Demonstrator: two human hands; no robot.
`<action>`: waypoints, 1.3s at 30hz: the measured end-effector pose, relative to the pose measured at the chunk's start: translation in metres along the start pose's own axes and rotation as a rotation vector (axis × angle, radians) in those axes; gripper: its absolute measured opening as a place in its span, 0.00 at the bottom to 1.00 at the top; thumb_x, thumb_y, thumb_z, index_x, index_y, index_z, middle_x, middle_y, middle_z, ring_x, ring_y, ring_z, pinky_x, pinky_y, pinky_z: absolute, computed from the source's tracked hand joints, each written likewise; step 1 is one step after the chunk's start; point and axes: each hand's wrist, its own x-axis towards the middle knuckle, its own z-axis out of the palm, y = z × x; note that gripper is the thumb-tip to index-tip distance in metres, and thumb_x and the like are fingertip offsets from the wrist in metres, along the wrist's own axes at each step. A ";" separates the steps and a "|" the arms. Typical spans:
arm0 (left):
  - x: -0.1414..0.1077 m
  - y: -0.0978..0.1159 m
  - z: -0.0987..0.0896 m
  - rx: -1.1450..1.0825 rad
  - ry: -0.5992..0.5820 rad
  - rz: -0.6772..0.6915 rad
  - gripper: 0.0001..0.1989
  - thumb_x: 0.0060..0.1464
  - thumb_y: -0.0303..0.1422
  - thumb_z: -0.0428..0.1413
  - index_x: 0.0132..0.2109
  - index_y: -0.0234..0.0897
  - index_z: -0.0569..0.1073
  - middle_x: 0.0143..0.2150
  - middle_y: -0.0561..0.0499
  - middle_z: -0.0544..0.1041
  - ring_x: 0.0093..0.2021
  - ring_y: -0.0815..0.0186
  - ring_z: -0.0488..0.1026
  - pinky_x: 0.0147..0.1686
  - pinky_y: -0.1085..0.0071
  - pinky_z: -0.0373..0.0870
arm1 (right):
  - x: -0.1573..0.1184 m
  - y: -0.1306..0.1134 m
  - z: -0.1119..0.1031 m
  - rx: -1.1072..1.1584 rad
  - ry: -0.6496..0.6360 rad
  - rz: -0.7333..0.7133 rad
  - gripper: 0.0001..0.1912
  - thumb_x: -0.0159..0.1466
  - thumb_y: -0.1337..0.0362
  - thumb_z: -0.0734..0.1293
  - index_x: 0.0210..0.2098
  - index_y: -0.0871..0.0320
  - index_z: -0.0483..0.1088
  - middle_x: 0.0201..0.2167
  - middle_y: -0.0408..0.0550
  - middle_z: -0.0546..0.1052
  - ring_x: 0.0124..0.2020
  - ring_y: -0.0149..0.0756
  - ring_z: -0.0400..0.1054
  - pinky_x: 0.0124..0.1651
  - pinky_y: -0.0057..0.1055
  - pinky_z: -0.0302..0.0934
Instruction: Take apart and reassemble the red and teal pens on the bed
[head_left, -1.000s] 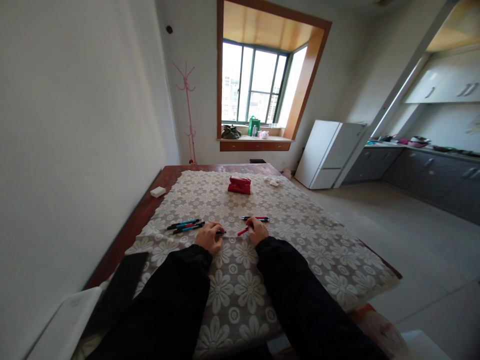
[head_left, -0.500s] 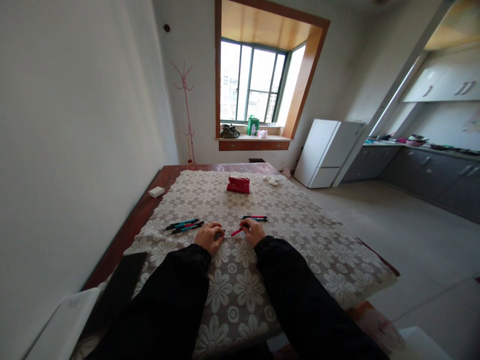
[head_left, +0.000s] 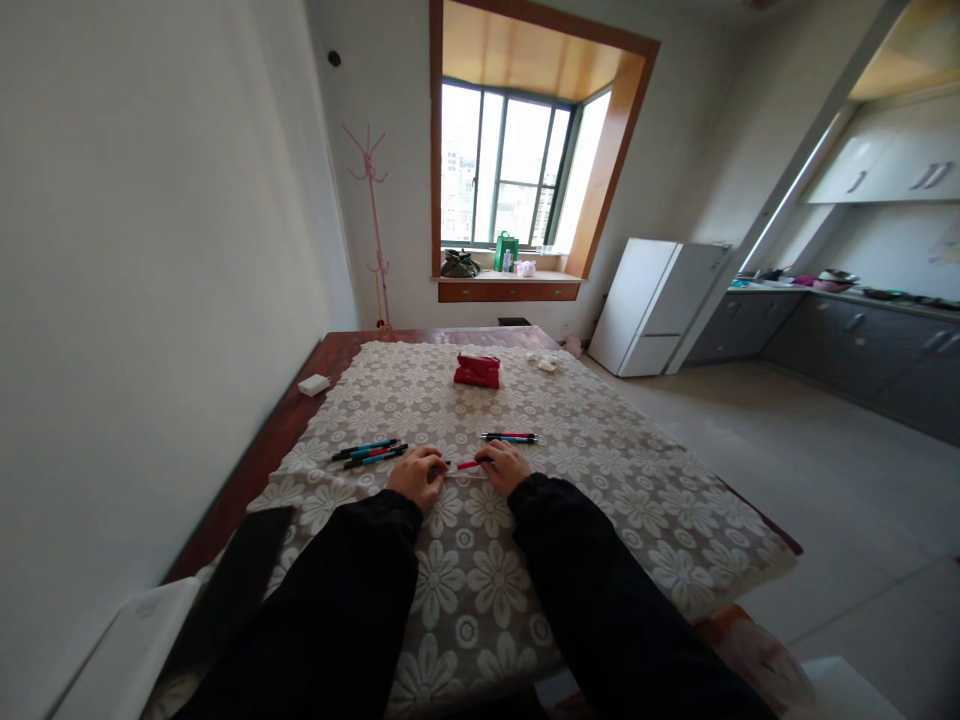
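Note:
My right hand (head_left: 504, 465) is closed on a red pen part (head_left: 468, 464), which points left toward my other hand. Fingers curled together, my left hand (head_left: 418, 476) holds a small dark-tipped thing (head_left: 448, 463) too small to name. A thin whitish strip lies on the cloth between the hands. Several blue, red and black pens (head_left: 367, 452) lie to the left of my left hand. Just beyond my right hand are more pens (head_left: 510, 437), side by side.
A red pouch (head_left: 477, 371) stands farther back on the patterned tablecloth (head_left: 465, 540). A white box (head_left: 313, 385) sits at the left table edge, crumpled white material (head_left: 544, 362) at the back right. A black flat object (head_left: 238, 575) lies near my left forearm.
My right hand has shifted slightly left, bringing the red pen part closer to my left hand and turning it nearly level. My left hand has hardly moved.

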 end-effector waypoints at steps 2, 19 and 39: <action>0.000 0.000 0.000 -0.005 0.003 -0.002 0.07 0.48 0.30 0.55 0.33 0.42 0.78 0.44 0.51 0.75 0.47 0.61 0.68 0.50 0.64 0.65 | 0.000 -0.002 -0.001 0.016 -0.008 -0.009 0.09 0.60 0.72 0.64 0.36 0.54 0.74 0.35 0.48 0.72 0.41 0.39 0.64 0.47 0.35 0.58; 0.000 -0.003 0.002 -0.031 -0.006 0.040 0.07 0.50 0.36 0.57 0.35 0.43 0.78 0.44 0.50 0.76 0.48 0.60 0.69 0.50 0.63 0.65 | -0.001 -0.005 0.001 0.008 -0.041 -0.048 0.08 0.59 0.70 0.66 0.36 0.54 0.75 0.34 0.47 0.73 0.41 0.39 0.65 0.47 0.35 0.58; -0.001 0.009 -0.006 -0.035 0.054 0.135 0.10 0.52 0.34 0.55 0.43 0.44 0.75 0.48 0.50 0.74 0.52 0.60 0.66 0.55 0.61 0.61 | 0.008 -0.013 0.001 1.156 0.218 0.314 0.17 0.51 0.54 0.71 0.36 0.56 0.68 0.33 0.48 0.78 0.33 0.38 0.71 0.39 0.35 0.65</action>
